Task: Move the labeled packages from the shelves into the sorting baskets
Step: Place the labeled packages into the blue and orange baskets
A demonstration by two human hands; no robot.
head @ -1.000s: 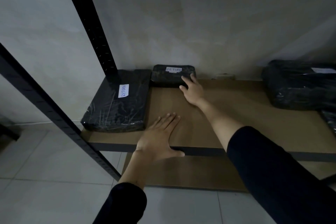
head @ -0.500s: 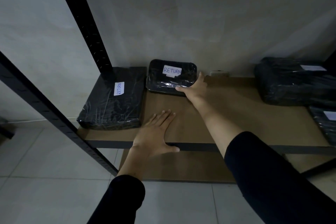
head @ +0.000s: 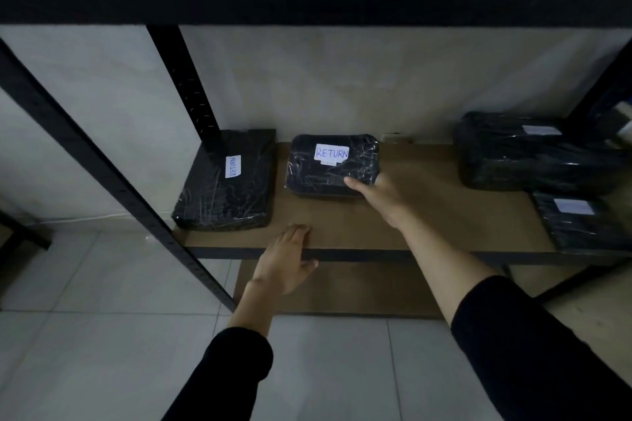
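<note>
Right hand (head: 383, 193) grips the small black plastic-wrapped package labelled RETURN (head: 330, 167), lying on the brown board shelf (head: 420, 215). Left hand (head: 285, 261), fingers straight, rests on the shelf's front edge. Pale wall (head: 325, 85) behind; white tiled floor (head: 102, 335) below.

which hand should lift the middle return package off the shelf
Right. The right hand already grips the middle RETURN package at its near right corner; the left hand lies flat on the shelf edge.

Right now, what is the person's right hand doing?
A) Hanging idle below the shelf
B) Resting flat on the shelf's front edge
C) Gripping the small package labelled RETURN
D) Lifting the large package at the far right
C: the right hand grips the near right corner of the small RETURN package, thumb on top.
</note>
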